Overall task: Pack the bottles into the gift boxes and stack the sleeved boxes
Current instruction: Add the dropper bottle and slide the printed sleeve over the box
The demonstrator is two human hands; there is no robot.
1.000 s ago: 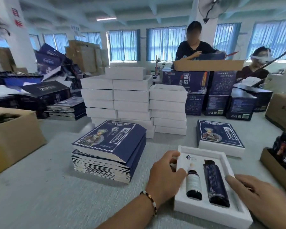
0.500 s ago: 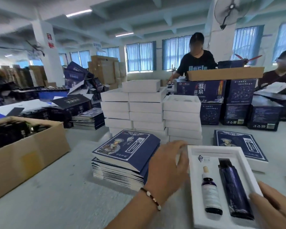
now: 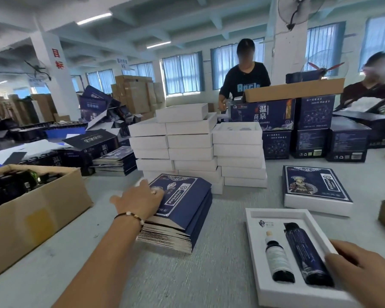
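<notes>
Head view, left hand: the left hand (image 3: 140, 200) lay on the top sleeve of the stack of flat blue sleeves (image 3: 182, 216), fingers spread and fairly straight over its printed face, holding nothing.
Head view, right hand: the right hand (image 3: 360, 272) rested on the near right rim of the open white gift box (image 3: 253, 238), fingers loosely curved over the edge; whether it pinched the rim or only steadied it could not be told.
Bottles: left of the right hand's fingers, the small dropper bottle (image 3: 277, 258) and the tall dark blue bottle (image 3: 307, 254) lay side by side in the tray's two wells, both seated.
Finished box: beyond the right hand, a sleeved box (image 3: 316, 188) sat on the grey table (image 3: 220, 263), apart from the open one.
Empty trays: beyond the left hand stood stacks of white boxes (image 3: 193, 143).
Step in hand: judged as taking one sleeve for the filled box.
Doing it well: the fingertips would best slide only the top sleeve off, since the sheets look thin and several could drag along; the right hand should keep the tray flat so neither bottle lifts from its well.
</notes>
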